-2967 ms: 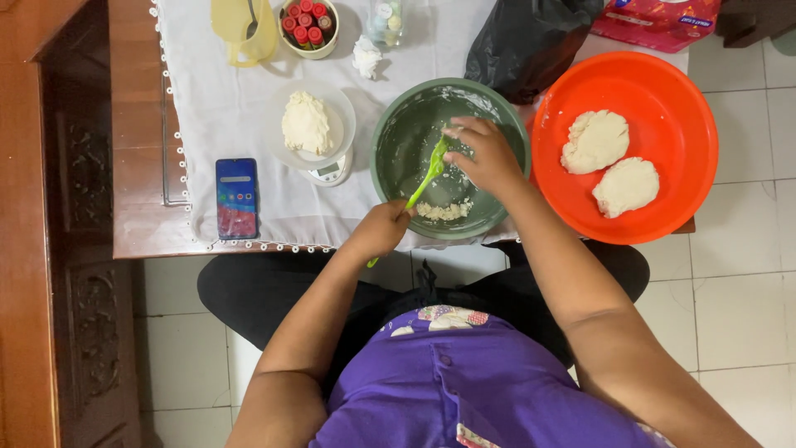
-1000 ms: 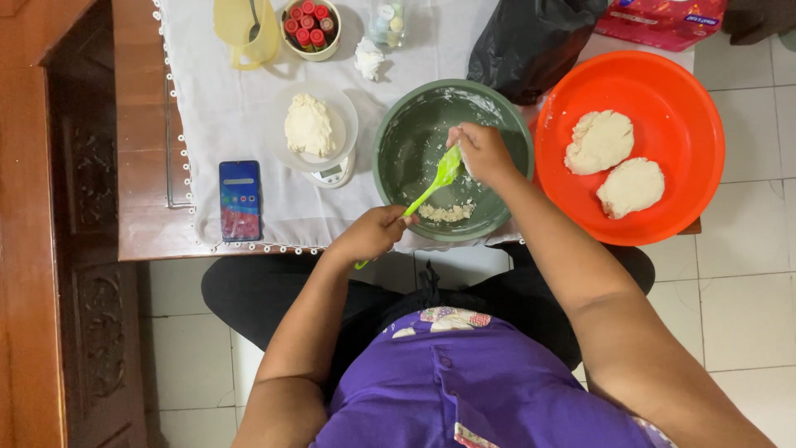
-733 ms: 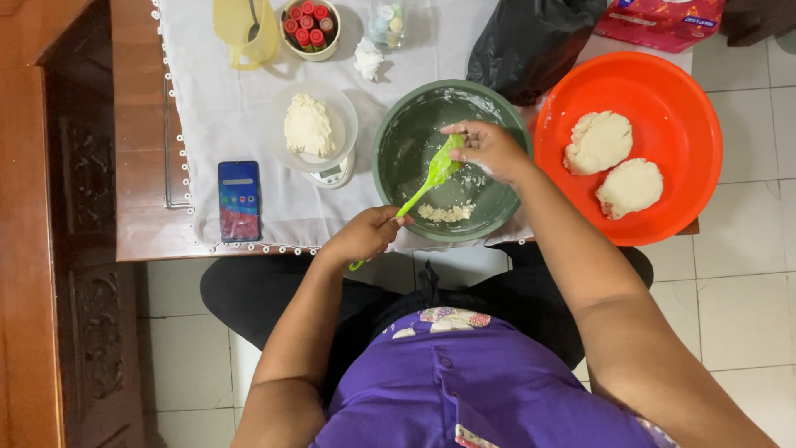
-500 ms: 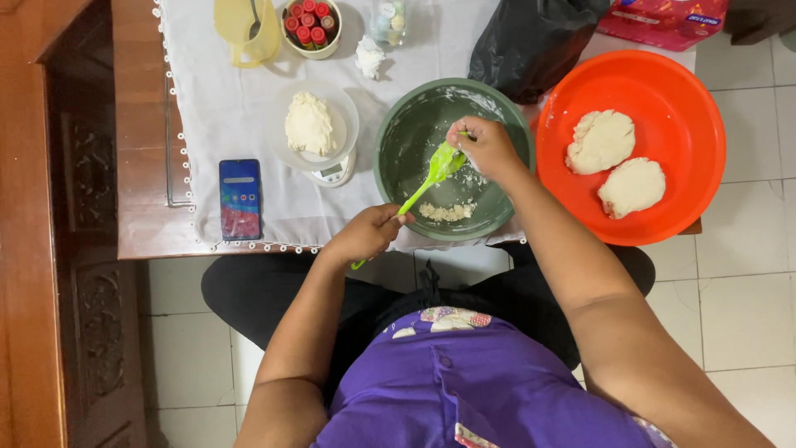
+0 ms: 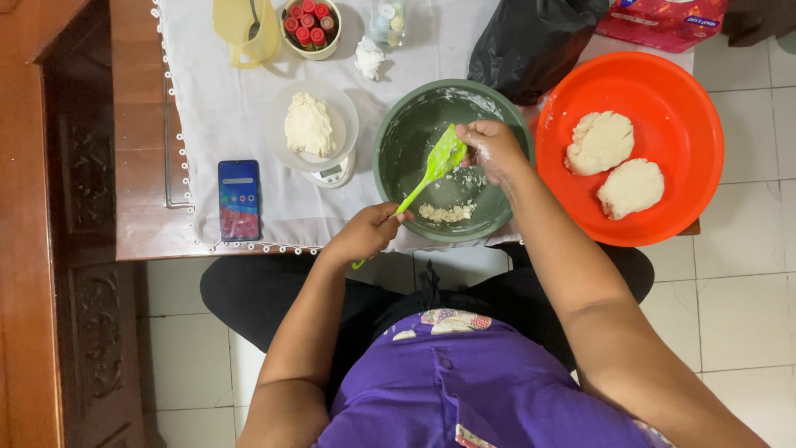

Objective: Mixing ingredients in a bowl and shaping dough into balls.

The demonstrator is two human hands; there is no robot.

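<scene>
**Dough scraping at a table: items in view**

Left hand (image 5: 365, 234): closed round the handle of a green spatula (image 5: 433, 168), at the near rim of the green bowl (image 5: 398, 124); spatula blade raised inside the bowl; right hand (image 5: 491, 149): fingers pinched at the blade; dough scraps (image 5: 446, 212) on the bowl floor; orange basin (image 5: 688, 99) beside it, holding two dough pieces (image 5: 600, 142); dough lump on scale (image 5: 310, 126); phone (image 5: 239, 200) on white cloth.
</scene>
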